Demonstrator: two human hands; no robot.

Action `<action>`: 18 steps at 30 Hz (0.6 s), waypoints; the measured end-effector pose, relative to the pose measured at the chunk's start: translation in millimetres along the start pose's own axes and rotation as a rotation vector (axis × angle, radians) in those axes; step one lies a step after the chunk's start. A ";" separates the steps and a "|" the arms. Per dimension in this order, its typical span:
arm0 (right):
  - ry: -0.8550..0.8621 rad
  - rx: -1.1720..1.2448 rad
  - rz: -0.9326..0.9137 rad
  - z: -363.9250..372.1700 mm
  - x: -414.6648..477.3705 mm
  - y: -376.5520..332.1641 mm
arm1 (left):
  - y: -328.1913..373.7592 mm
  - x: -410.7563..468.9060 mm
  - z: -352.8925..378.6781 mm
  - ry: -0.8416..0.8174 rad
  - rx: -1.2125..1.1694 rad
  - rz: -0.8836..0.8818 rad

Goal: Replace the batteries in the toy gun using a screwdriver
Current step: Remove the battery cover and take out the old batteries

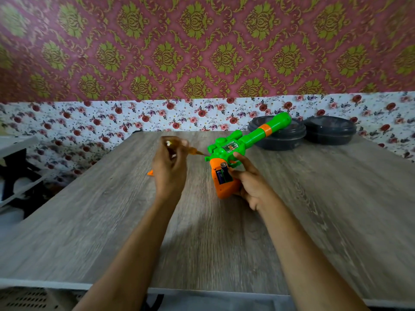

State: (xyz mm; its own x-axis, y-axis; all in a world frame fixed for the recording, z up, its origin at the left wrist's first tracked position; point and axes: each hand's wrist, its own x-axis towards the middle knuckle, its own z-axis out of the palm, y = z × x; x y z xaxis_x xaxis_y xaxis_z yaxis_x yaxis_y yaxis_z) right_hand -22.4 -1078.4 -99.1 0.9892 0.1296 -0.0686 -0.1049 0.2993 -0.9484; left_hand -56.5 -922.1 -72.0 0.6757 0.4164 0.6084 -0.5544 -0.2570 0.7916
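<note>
From the head view, your left hand [169, 169] is lifted above the worktop [213, 243], fingers curled round the amber handle of the screwdriver [193, 151]. The hand is blurred, so you cannot make out exactly how each finger lies. The screwdriver's tip points right, close to the rear end of the toy gun [226, 149]; whether it touches the plastic cannot be told.

Your right hand [251, 185] grips the toy gun by its orange handle, fingers wrapped round the far side and thumb near the trigger. The gun is right of the worktop's centre, with its green barrel angled up and away to the right. The battery compartment [221, 177] in the handle is uncovered and faces you, and a battery [224, 168] sits in it with its top end raised at the upper edge.

A small orange piece [151, 173] lies on the worktop just left of your left hand, partly hidden by it. Two dark round containers [330, 133] stand side by side at the far right edge; the barrel crosses in front of the left one [285, 141].
</note>
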 end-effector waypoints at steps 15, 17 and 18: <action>-0.090 -0.032 -0.070 5.0 -13.7 -6.2 | -9.1 -8.5 12.1 -0.492 0.099 -0.444; -0.113 0.162 -0.042 10.0 -13.4 -5.7 | -11.4 -9.4 14.0 -0.433 0.118 -0.394; -0.108 0.269 -0.022 12.7 -13.8 -6.0 | -12.7 -9.9 15.1 -0.388 0.160 -0.335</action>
State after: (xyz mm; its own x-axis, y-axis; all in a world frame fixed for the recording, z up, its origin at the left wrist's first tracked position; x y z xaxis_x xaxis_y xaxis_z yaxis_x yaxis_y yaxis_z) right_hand -36.7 -1070.0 -88.5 0.9765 0.2156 -0.0021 -0.1214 0.5415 -0.8319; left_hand -48.8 -936.1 -87.1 0.9496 0.1536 0.2732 -0.2167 -0.3080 0.9264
